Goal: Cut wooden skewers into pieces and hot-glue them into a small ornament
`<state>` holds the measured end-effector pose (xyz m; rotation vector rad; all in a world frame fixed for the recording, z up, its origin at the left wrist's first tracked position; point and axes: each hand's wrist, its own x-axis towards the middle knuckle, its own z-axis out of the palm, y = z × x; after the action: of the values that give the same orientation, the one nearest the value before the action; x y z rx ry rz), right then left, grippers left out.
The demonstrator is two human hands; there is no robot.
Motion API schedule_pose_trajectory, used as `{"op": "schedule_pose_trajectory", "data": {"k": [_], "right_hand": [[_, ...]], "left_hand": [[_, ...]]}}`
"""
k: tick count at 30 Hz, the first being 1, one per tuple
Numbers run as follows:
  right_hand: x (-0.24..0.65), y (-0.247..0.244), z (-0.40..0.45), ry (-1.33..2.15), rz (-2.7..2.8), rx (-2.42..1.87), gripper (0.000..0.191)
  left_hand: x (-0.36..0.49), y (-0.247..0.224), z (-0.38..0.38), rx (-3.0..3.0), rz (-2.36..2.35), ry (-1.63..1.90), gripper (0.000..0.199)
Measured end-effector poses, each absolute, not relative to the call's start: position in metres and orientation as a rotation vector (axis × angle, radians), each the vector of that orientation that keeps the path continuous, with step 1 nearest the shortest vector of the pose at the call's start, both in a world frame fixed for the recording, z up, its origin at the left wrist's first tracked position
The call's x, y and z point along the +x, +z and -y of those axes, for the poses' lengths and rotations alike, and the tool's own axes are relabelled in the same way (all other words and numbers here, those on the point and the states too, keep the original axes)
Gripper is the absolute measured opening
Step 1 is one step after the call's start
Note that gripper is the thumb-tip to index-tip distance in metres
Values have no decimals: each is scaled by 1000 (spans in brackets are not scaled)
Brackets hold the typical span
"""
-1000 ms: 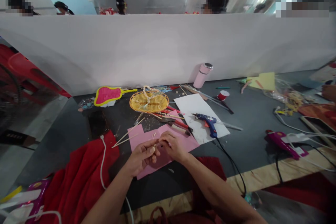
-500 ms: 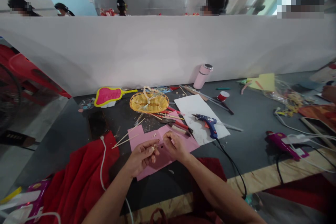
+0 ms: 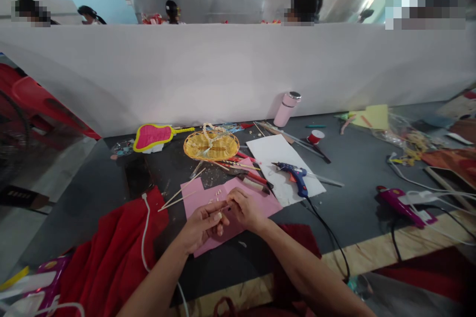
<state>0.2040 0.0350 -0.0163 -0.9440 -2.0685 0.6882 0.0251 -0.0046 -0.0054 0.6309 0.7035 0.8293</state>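
Observation:
My left hand (image 3: 204,225) is closed in a pinch over the pink paper (image 3: 232,228), with a small pale piece at its fingertips. Close beside it, my right hand (image 3: 243,208) has its fingers curled and pinched, its tips meeting the left fingertips. What the right fingers hold is too small to tell. Several tiny pale pieces (image 3: 218,193) lie on the paper just beyond the hands. Red-handled pliers (image 3: 256,177) rest at the paper's far edge, and thin sticks (image 3: 182,197) lie across its left side.
A yellow wicker basket (image 3: 211,146) stands behind the paper. To the right, a blue glue gun (image 3: 297,176) lies on a white sheet (image 3: 282,148), its black cable trailing forward. A pink bottle (image 3: 287,109) stands at the white partition (image 3: 223,69). Red cloth (image 3: 122,233) lies left.
My right hand has moved slightly left and its fingertips now meet those of my left hand. More of the small pale pieces show on the paper.

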Motion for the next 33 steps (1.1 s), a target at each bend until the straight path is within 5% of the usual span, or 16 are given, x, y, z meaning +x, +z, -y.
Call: {"op": "schedule_pose_trajectory", "data": {"k": [15, 21, 33], "right_hand": [[210, -22, -35, 828, 1763, -1117, 34], [205, -30, -38, 845, 1652, -1121, 11], [207, -22, -37, 850, 1712, -1116, 8]], "left_hand": [[25, -6, 4, 577, -727, 927, 27], [24, -11, 2, 553, -756, 945, 19], [25, -8, 1, 536, -768, 964, 16]]}}
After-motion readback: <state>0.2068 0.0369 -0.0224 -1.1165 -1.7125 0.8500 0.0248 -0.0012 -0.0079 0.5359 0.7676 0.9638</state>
